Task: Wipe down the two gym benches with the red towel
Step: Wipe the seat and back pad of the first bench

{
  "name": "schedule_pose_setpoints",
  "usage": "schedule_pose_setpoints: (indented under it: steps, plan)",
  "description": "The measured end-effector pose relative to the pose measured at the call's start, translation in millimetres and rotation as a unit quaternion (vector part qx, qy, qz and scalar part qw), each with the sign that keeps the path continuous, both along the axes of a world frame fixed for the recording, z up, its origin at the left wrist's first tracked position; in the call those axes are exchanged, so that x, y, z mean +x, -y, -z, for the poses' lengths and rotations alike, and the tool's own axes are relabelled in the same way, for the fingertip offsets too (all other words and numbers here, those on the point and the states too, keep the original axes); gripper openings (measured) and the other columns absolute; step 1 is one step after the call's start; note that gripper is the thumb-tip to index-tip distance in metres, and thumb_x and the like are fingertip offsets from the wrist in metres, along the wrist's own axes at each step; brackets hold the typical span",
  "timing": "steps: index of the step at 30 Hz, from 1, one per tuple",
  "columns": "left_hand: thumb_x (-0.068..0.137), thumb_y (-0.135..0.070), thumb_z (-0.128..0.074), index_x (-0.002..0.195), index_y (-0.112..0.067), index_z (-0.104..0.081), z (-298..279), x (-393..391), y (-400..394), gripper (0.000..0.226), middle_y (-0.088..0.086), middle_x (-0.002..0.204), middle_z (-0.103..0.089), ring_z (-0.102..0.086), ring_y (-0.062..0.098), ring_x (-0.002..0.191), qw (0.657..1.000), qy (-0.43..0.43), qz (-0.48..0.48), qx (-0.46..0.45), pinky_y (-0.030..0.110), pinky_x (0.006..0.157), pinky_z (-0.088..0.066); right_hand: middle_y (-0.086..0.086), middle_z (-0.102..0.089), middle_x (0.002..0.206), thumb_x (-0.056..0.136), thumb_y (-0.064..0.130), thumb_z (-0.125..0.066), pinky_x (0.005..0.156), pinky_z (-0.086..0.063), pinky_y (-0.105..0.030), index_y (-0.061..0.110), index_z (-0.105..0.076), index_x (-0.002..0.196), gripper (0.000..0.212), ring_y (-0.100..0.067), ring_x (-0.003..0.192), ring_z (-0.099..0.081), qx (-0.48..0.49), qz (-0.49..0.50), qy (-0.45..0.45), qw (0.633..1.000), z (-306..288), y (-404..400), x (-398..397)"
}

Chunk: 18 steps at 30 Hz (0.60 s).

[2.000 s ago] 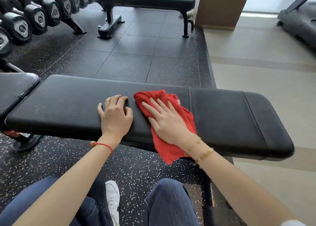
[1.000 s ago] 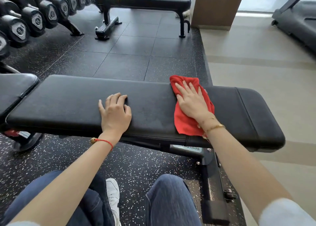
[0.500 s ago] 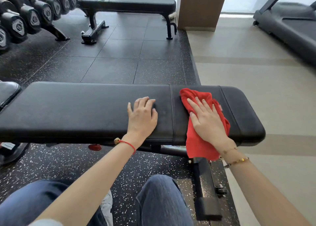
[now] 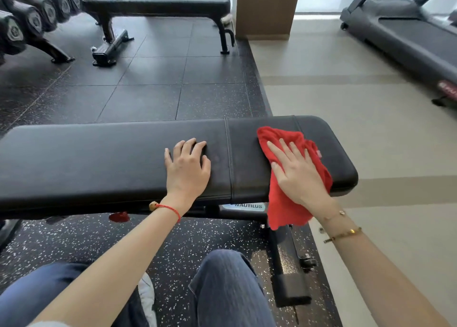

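Note:
A long black padded gym bench (image 4: 99, 158) stretches across in front of me. The red towel (image 4: 284, 203) lies on its right end section, and part of it hangs over the near edge. My right hand (image 4: 296, 173) presses flat on the towel with straight, spread fingers. My left hand (image 4: 186, 170) rests palm down on the bare pad just left of the seam, fingers slightly bent. A second black bench (image 4: 158, 3) stands at the back on the dark rubber floor.
A dumbbell rack (image 4: 27, 15) lines the far left. A wooden pillar (image 4: 267, 7) stands behind the far bench, and a treadmill (image 4: 408, 34) sits at the back right on beige floor. My knees and a white shoe (image 4: 147, 297) are below the bench.
My right hand has slid the towel rightward along the bench, from the middle onto the right end section. My left hand also shifted right along the pad, and the view panned right.

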<state>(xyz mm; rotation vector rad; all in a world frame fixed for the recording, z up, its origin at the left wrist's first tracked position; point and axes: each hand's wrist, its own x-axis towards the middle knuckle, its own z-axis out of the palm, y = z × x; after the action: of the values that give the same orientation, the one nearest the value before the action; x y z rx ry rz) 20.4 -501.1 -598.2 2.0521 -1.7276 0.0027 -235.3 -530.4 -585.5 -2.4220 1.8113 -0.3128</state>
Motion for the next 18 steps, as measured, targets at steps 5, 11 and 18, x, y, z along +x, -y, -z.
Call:
schedule_pose_setpoints:
  steps: [5,11,18]
  plan:
    - [0.099,-0.029,-0.043,0.141,-0.024,-0.048,1,-2,0,0.043,0.000,0.149,-0.044,-0.031,0.023,0.142,1.000,0.010,-0.001,0.008,0.056,0.120,-0.016,-0.001,-0.012,0.164,0.102,0.035,-0.031,0.122,0.000,-0.044,0.037,-0.015,0.154,0.054,-0.023,0.151,-0.011,0.026,0.114,0.004,0.993,-2,22,-44]
    - [0.098,-0.029,-0.042,0.138,-0.024,-0.048,1,-5,1,0.041,0.002,0.147,-0.046,-0.034,0.025,0.140,0.999,0.035,-0.004,0.012,0.060,0.118,-0.020,-0.002,-0.004,0.165,0.103,0.034,-0.024,0.121,0.006,-0.048,0.032,-0.011,0.156,0.054,-0.025,0.152,-0.004,0.069,0.141,0.026,0.987,-14,92,-29]
    - [0.096,-0.028,-0.043,0.137,-0.023,-0.050,2,-5,2,0.041,0.002,0.146,-0.047,-0.034,0.025,0.139,0.999,0.033,-0.005,0.012,0.060,0.117,-0.020,-0.004,-0.008,0.164,0.105,0.031,-0.026,0.121,0.002,-0.046,0.027,-0.014,0.156,0.053,-0.023,0.151,-0.009,0.064,0.034,0.027,0.997,-15,96,31]
